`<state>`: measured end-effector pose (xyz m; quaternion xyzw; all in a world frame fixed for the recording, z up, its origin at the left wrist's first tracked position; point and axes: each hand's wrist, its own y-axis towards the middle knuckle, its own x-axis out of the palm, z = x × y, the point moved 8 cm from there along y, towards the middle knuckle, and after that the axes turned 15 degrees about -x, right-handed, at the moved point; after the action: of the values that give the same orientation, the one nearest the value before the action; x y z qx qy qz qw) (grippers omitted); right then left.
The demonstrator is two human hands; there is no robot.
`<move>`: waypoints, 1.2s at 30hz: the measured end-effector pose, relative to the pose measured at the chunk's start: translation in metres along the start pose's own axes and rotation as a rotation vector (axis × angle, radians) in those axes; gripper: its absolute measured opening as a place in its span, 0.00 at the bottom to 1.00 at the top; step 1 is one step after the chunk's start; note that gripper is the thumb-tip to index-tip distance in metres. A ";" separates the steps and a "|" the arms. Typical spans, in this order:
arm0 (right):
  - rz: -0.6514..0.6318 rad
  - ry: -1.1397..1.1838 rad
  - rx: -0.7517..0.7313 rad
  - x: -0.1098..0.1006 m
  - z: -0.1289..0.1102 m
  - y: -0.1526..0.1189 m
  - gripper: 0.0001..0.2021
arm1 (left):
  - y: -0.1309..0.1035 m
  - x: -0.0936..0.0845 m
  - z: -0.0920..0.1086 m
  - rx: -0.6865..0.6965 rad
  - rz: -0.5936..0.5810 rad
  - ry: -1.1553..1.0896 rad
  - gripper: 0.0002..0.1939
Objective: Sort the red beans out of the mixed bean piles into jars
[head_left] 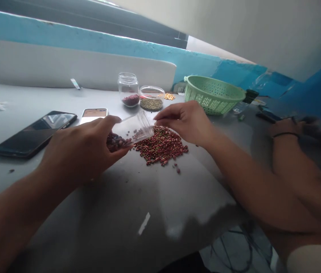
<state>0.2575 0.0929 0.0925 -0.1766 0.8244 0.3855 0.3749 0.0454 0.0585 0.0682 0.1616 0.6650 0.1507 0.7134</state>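
Note:
My left hand (pixel 85 146) is wrapped round a clear jar (pixel 133 125), tipped on its side with its mouth towards the right. Dark red beans (pixel 116 142) lie along the jar's lower wall. Just right of the mouth, my right hand (pixel 189 119) has its fingertips pinched together; whatever they hold is too small to make out. Beneath the right hand spreads a pile of mixed red and green beans (pixel 163 146) on the grey table (pixel 137 197). A few loose beans (pixel 177 169) have strayed to the pile's front edge.
Behind the pile stand a jar of small reddish beans (pixel 131 99), a low tub of green beans (pixel 151 103) and some yellow kernels (pixel 169 97). A green basket (pixel 214 94) is at back right. Two phones (pixel 32 134) lie left. Another person's hand (pixel 285 129) is at right.

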 end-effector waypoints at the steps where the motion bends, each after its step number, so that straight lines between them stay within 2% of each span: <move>1: 0.046 0.044 -0.002 0.000 -0.006 -0.001 0.08 | -0.001 0.000 0.002 0.025 0.007 0.003 0.34; 5: -0.002 0.140 -0.035 0.013 -0.027 -0.002 0.13 | -0.008 -0.001 0.014 0.169 0.053 -0.016 0.31; 8: 0.049 0.082 -0.042 -0.001 -0.024 -0.003 0.13 | -0.006 -0.004 0.011 0.112 0.047 -0.009 0.31; 9: 0.031 0.056 -0.032 -0.006 -0.018 -0.004 0.12 | -0.004 -0.004 0.008 0.074 0.033 0.000 0.32; 10: -0.037 0.034 -0.016 -0.007 -0.011 -0.005 0.10 | -0.002 -0.005 0.006 0.041 0.014 0.008 0.33; 12: -0.318 0.004 0.026 0.003 0.004 -0.014 0.09 | 0.001 -0.006 0.003 0.004 -0.002 0.008 0.35; 14: -0.559 -0.034 0.056 0.016 0.015 -0.025 0.16 | 0.002 -0.007 0.002 -0.004 0.002 -0.006 0.36; 15: -0.609 -0.056 0.062 0.020 0.017 -0.028 0.19 | 0.002 -0.007 0.002 -0.003 0.002 -0.010 0.36; 17: -0.624 -0.077 0.057 0.027 0.017 -0.028 0.20 | 0.001 -0.007 0.003 -0.001 0.006 -0.014 0.36; 23: -0.639 0.054 0.082 0.043 0.015 -0.024 0.13 | -0.001 -0.005 0.002 -0.001 -0.009 -0.026 0.35; 29: -0.591 0.105 0.137 0.040 0.027 -0.021 0.08 | -0.001 -0.004 0.003 0.017 0.019 -0.053 0.33; 36: -0.483 0.267 0.124 0.031 0.035 -0.021 0.10 | -0.002 -0.004 0.005 0.036 0.018 -0.035 0.31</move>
<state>0.2665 0.1061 0.0437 -0.3938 0.8226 0.2074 0.3539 0.0500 0.0551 0.0709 0.1829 0.6535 0.1421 0.7206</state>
